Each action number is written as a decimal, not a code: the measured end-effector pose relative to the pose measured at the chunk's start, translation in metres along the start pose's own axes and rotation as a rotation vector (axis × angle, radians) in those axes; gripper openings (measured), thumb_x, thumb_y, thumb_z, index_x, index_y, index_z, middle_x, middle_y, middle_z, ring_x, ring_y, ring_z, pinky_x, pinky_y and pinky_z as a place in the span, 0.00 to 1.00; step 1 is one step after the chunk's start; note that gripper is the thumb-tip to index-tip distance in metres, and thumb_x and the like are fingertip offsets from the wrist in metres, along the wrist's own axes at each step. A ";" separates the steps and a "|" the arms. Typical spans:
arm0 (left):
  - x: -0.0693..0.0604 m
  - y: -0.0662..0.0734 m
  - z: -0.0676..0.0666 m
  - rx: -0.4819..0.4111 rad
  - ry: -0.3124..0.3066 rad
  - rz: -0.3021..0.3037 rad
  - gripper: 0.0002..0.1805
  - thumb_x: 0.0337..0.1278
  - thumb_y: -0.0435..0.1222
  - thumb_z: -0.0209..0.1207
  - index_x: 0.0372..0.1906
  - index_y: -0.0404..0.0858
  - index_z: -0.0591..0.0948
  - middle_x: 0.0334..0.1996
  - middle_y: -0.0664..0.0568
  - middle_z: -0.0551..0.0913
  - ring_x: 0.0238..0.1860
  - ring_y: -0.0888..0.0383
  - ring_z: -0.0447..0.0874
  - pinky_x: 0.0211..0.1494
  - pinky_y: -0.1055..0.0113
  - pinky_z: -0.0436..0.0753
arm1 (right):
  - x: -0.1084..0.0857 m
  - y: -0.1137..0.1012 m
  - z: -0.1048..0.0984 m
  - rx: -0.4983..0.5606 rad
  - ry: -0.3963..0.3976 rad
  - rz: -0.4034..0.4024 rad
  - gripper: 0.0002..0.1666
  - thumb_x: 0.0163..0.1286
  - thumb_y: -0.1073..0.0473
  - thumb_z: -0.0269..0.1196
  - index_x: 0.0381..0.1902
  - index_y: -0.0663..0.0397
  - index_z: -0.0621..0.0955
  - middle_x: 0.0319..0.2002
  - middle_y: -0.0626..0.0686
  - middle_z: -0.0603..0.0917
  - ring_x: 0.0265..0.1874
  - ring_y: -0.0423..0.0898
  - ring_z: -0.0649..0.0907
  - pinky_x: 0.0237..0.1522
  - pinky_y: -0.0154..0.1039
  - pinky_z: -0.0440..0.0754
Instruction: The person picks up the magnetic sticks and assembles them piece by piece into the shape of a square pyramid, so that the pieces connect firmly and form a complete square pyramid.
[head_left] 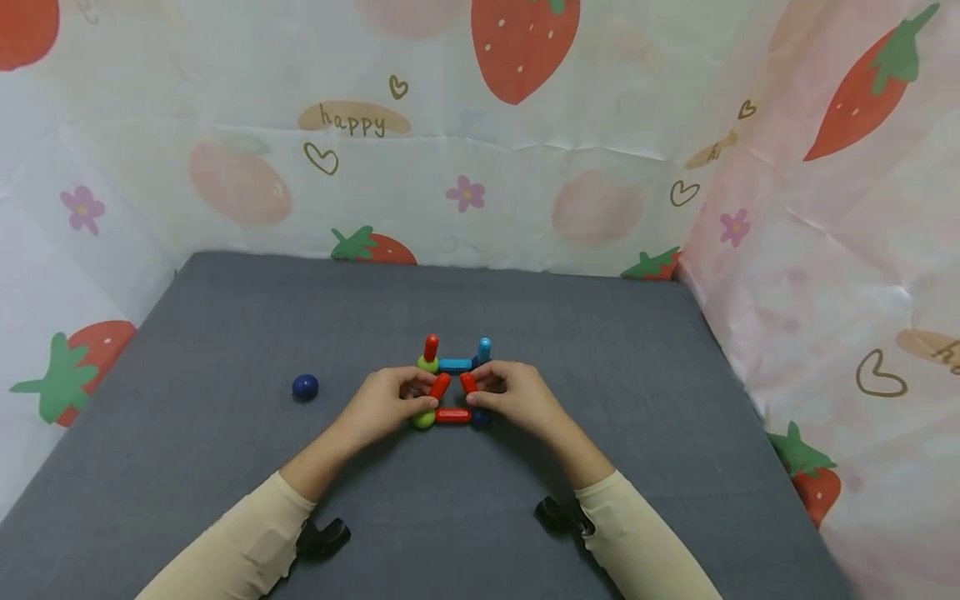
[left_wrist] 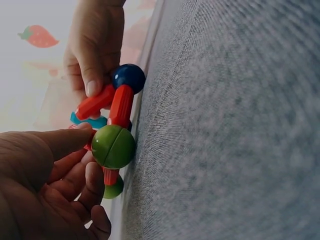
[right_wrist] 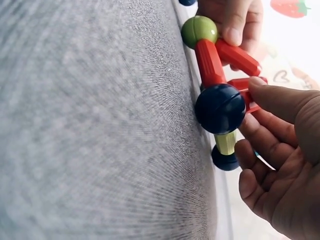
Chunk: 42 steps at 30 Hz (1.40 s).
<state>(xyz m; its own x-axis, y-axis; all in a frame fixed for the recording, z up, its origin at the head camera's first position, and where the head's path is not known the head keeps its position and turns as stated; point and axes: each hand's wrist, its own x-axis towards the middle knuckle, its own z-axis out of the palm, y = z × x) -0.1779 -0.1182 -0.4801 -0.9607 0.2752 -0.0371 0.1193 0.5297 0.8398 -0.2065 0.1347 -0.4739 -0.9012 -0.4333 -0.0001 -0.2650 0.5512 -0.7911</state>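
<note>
A frame of magnetic sticks and balls stands between the two hands. Its near side is a red stick (head_left: 453, 415) joining a green ball (head_left: 424, 419) to a dark blue ball (right_wrist: 220, 108). A light blue stick (head_left: 455, 365) forms the far side, with a red stick (head_left: 431, 347) and another light blue stick (head_left: 484, 348) rising from its ends. My left hand (head_left: 390, 395) pinches a red stick (head_left: 440, 385) above the near green ball. On the other side, my right hand (head_left: 517, 392) pinches a second red stick (right_wrist: 251, 99) above the dark blue ball. Fingers partly hide both side pieces.
A loose dark blue ball (head_left: 305, 387) lies on the grey cloth (head_left: 225, 333) to the left of the frame. Printed fabric (head_left: 465, 150) hangs behind the table and along its sides. Black wrist mounts (head_left: 322, 540) stick out beneath both sleeves.
</note>
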 end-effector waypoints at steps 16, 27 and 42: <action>0.003 0.009 -0.013 0.033 -0.075 -0.019 0.14 0.63 0.42 0.70 0.51 0.45 0.86 0.42 0.56 0.87 0.33 0.55 0.80 0.35 0.61 0.81 | 0.000 0.001 -0.008 0.014 0.009 -0.001 0.15 0.67 0.51 0.73 0.50 0.43 0.87 0.38 0.41 0.88 0.38 0.41 0.84 0.39 0.42 0.82; 0.010 0.011 -0.032 0.064 -0.088 -0.015 0.14 0.65 0.42 0.68 0.53 0.44 0.86 0.45 0.54 0.87 0.41 0.55 0.82 0.40 0.61 0.81 | 0.003 -0.004 -0.035 -0.044 0.036 -0.028 0.16 0.70 0.53 0.70 0.52 0.50 0.87 0.39 0.43 0.86 0.40 0.47 0.82 0.36 0.43 0.80; 0.046 0.015 -0.045 0.199 0.029 0.014 0.16 0.67 0.44 0.66 0.57 0.46 0.84 0.51 0.52 0.86 0.45 0.54 0.82 0.44 0.59 0.83 | 0.032 0.005 -0.051 -0.060 0.082 -0.017 0.16 0.69 0.52 0.71 0.54 0.42 0.86 0.46 0.43 0.87 0.46 0.47 0.80 0.40 0.44 0.80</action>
<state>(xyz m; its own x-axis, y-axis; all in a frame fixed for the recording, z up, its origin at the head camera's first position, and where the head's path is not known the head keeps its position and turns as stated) -0.2315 -0.1341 -0.4447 -0.9651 0.2618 -0.0085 0.1769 0.6751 0.7162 -0.2539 0.1600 -0.4465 -0.9209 -0.3843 0.0648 -0.2979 0.5870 -0.7528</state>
